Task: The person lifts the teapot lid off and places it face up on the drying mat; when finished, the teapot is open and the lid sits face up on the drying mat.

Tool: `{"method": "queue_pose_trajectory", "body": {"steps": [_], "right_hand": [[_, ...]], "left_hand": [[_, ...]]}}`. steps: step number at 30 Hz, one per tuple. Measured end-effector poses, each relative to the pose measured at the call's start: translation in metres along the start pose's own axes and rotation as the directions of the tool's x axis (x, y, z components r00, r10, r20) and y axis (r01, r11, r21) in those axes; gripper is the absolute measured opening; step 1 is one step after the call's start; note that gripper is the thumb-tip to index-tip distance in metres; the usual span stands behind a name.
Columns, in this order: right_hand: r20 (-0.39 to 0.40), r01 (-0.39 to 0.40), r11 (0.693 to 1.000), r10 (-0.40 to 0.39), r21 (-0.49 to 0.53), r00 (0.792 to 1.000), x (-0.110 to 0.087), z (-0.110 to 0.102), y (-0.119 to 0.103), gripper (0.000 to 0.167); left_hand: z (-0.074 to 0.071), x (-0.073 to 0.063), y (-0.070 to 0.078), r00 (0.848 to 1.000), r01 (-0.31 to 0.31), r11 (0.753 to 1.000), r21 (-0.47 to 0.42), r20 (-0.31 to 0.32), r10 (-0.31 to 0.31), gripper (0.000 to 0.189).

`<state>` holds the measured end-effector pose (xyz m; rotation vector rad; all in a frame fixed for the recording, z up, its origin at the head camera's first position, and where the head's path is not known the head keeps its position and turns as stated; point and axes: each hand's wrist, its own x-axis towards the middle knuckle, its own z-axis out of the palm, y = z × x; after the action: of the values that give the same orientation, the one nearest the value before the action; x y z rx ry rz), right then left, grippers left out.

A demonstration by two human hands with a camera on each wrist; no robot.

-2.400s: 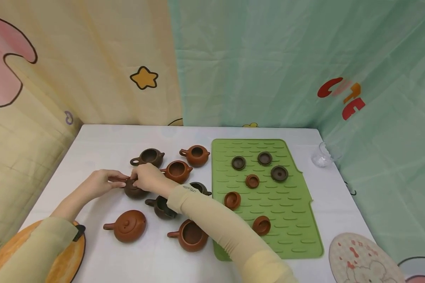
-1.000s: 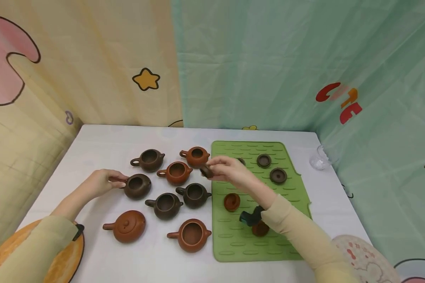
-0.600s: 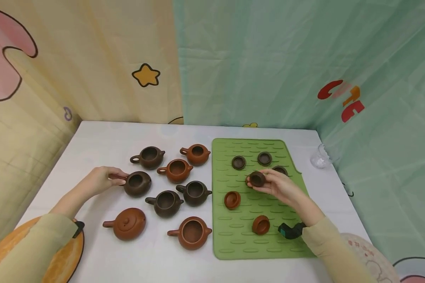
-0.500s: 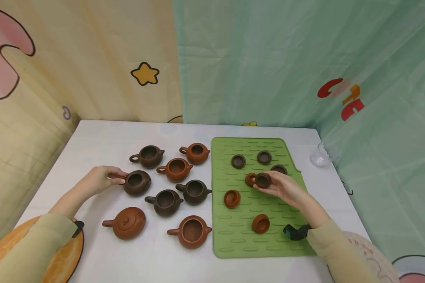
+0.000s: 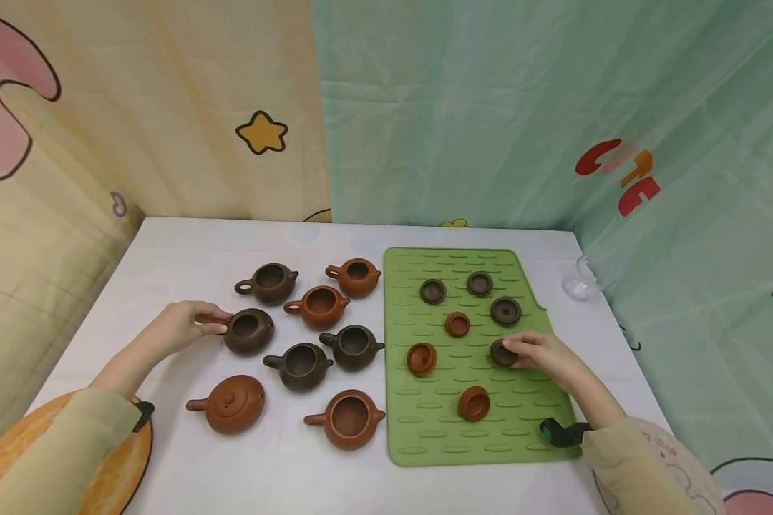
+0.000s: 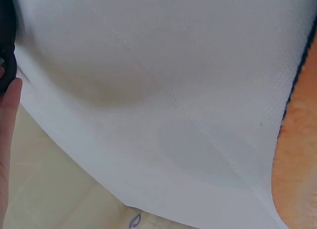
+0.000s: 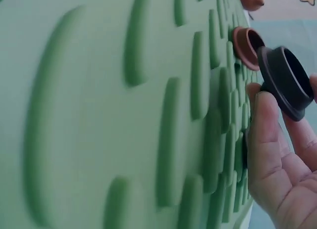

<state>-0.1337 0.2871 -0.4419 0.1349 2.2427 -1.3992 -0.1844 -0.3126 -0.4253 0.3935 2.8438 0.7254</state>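
My left hand (image 5: pixel 180 330) pinches the handle of a dark brown teapot (image 5: pixel 250 332), which stands lidless on the white table. In the left wrist view, a fingertip (image 6: pixel 17 85) meets the teapot's dark handle (image 6: pixel 9 66) at the left edge. My right hand (image 5: pixel 547 355) holds a dark teapot lid (image 5: pixel 502 352) by its edge, hollow side up, at the green mat (image 5: pixel 438 425). The right wrist view shows this lid (image 7: pixel 285 83) between thumb and fingers; whether it touches the mat I cannot tell. Upturned lids lie nearby: three dark, including one (image 5: pixel 505 312), and three reddish, including one (image 5: pixel 457 325).
Several lidless teapots stand mid-table, among them a dark one (image 5: pixel 298 367) and a reddish one (image 5: pixel 350 420). A lidded reddish teapot (image 5: pixel 234 405) is at front left. A clear glass vessel (image 5: pixel 580 280) stands at the right edge. Round mats (image 5: pixel 119 458) lie at the front corners.
My right hand has lifted the dark lid off the teapot, carried it right, turned it hollow side up and lowered it towards the green mat. My left hand stays at the teapot's handle.
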Motion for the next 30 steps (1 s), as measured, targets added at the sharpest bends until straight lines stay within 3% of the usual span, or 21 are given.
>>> {"method": "queue_pose_trajectory", "body": {"steps": [12, 18, 28, 30], "right_hand": [[-0.073, -0.050, 0.992, 0.041, -0.119, 0.997, -0.002, 0.006, 0.010, 0.047], [-0.071, -0.078, 0.987, 0.068, -0.138, 0.995, -0.003, 0.008, 0.010, 0.048], [-0.045, -0.059, 0.983, 0.052, -0.176, 0.998, -0.007, 0.004, -0.003, 0.056], [-0.049, -0.029, 0.979, 0.019, -0.200, 0.999, -0.007, 0.002, -0.007, 0.055]], "left_hand": [[0.001, 0.000, -0.002, 1.000, -0.005, 1.000, 0.003, 0.005, 0.005, 0.021], [0.002, -0.001, -0.003, 1.000, 0.000, 1.000, 0.009, 0.008, 0.000, 0.022], [0.000, -0.002, -0.003, 0.999, 0.027, 1.000, -0.014, 0.031, -0.026, 0.026], [-0.001, -0.002, -0.002, 0.999, 0.028, 0.999, -0.015, 0.033, -0.027, 0.029]]}}
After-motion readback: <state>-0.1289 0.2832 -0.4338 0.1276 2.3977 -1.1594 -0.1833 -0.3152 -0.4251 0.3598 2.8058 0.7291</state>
